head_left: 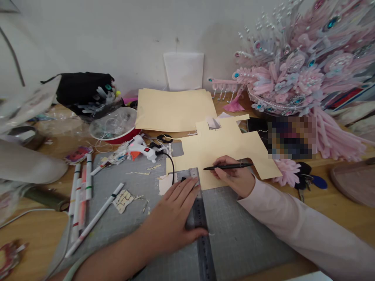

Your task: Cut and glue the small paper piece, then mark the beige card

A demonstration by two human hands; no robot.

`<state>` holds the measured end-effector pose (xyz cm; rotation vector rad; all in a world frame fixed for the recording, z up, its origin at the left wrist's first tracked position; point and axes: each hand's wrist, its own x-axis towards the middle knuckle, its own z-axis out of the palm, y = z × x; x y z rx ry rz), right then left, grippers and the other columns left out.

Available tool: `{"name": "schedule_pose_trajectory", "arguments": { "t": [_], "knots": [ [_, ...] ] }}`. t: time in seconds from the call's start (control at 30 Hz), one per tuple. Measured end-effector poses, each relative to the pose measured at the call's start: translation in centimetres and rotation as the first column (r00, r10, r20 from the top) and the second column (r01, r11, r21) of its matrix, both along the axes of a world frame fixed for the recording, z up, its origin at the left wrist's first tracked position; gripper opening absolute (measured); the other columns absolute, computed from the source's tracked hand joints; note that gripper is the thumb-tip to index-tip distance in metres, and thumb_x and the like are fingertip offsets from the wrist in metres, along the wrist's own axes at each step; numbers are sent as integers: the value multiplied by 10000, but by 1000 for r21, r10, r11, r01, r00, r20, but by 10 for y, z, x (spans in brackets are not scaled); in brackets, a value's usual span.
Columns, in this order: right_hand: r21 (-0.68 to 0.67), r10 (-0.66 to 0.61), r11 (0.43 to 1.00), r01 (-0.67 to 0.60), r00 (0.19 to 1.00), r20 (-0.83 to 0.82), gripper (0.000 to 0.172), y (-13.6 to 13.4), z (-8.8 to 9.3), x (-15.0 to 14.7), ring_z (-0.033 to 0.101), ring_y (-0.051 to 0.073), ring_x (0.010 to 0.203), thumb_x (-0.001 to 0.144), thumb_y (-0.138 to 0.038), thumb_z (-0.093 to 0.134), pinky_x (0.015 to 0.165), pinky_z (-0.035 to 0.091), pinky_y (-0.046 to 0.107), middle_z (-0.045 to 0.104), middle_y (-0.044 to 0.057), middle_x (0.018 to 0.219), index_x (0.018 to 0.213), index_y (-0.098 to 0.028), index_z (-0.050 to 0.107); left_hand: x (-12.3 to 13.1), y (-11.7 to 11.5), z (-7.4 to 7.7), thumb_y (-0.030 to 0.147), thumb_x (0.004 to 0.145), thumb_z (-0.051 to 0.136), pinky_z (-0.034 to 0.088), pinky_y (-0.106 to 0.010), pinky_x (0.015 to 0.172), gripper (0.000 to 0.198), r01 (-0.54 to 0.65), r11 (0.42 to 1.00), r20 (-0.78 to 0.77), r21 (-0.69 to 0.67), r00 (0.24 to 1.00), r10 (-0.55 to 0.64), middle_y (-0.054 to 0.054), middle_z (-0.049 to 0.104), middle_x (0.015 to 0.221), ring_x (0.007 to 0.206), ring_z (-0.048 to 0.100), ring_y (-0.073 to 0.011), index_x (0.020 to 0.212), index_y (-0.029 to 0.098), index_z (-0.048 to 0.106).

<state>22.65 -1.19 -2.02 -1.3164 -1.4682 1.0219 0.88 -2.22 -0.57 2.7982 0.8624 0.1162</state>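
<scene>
My left hand [178, 212] lies with its fingers stretched out over a metal ruler [202, 246], its thumb across the ruler's right edge. The ruler's top end rests on the lower edge of a cream cardboard sheet [216, 150] with cut-out notches. Over that cardboard, my right hand [233, 177] is closed around a black pen [234, 166], tip pointing left. Whether the tip touches the cardboard I cannot tell. Beneath the ruler is a grey cutting mat [243, 226]. A white glue gun [143, 150] lies left of the cardboard, its black cord running toward my left hand.
Several white markers [95, 218] lie on the left of the mat, near a patterned scrap [123, 201]. Behind stand a red-rimmed bowl [117, 136] and stacked cream cardboard [175, 109]. A pink beaded headdress [293, 74] fills the back right, with keys [303, 185] lying in front.
</scene>
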Motion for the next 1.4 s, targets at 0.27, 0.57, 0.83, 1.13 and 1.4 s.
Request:
{"name": "schedule_pose_trajectory", "arguments": {
  "t": [0.27,0.57,0.83,1.13,1.4],
  "knots": [
    [33,50,998,-49,998,-39,143,-2,0,0,624,151,727,832,-296,489,644,516,281,622,54,783,893,-170,517,-1,-1,0,589,639,620,319,-455,1016,865,-2,1000,34,-15,999,3,-144,389,1349,1242,340,-297,1300,112,335],
    [103,55,993,-65,994,93,131,-1,5,-2,637,151,779,834,-237,488,693,526,274,646,64,848,933,-168,539,-1,-1,-2,604,646,602,325,-468,1004,869,2,1000,38,-4,999,-2,-155,393,1342,1233,348,-309,1303,103,331],
    [128,98,985,-118,984,149,148,0,4,-2,623,172,858,846,-242,465,730,520,302,637,78,904,957,-175,535,0,-1,1,587,631,627,341,-478,994,848,2,1000,58,-7,998,-2,-165,407,1326,1222,360,-318,1270,98,361],
    [128,93,985,-113,984,152,148,0,2,-1,619,172,861,844,-239,477,736,517,301,643,72,908,958,-175,545,1,-2,4,550,629,652,362,-497,974,674,-6,999,63,-34,998,8,-166,390,1338,1216,362,-321,1121,127,471],
    [153,80,981,-118,969,236,142,0,6,-2,619,169,842,844,-233,471,716,515,300,648,63,894,949,-179,550,1,-2,5,522,632,662,359,-507,974,613,-8,998,70,-55,997,11,-167,372,1346,1221,351,-330,1081,142,490]
  ]
}}
